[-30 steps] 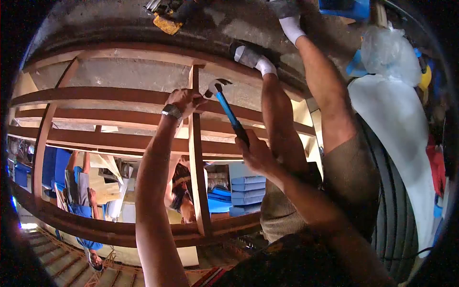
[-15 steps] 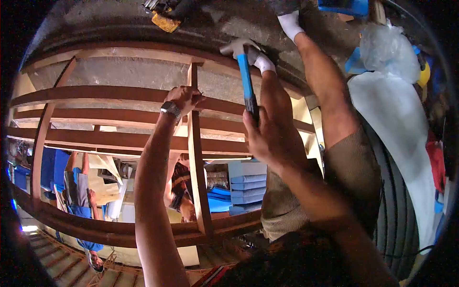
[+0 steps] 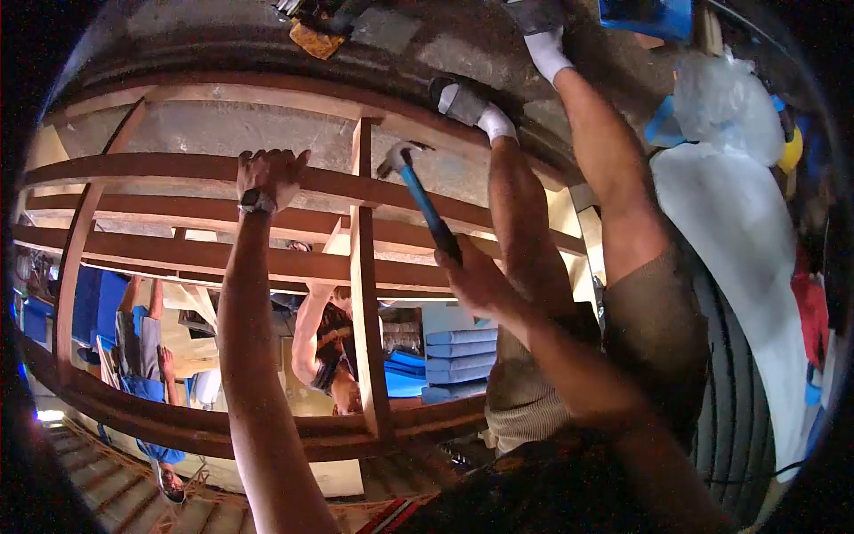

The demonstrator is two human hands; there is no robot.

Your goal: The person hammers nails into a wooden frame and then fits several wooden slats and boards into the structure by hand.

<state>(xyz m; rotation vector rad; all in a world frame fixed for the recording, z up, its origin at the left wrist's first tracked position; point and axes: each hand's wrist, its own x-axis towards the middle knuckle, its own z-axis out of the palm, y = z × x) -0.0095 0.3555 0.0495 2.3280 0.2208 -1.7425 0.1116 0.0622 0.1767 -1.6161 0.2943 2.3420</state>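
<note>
Right hand (image 3: pixel 480 283), mid-frame: closed around blue-and-black-handled claw hammer (image 3: pixel 428 206). Shaft slants up-left; metal head just right of brown wooden crosspiece (image 3: pixel 365 294), contact unclear. Left hand (image 3: pixel 269 178), upper left: curled over long brown wooden rail (image 3: pixel 325 183), farther from hammer. Crosspiece between hands; bare lower leg (image 3: pixel 519 209) close right.

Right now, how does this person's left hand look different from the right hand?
The left hand lies over a wooden slat, while the right hand grips a claw hammer. A wristwatch sits at the left hand's wrist; I see none by the right hand. The left hand appears higher in the picture than the right hand. Both are ungloved.
</note>
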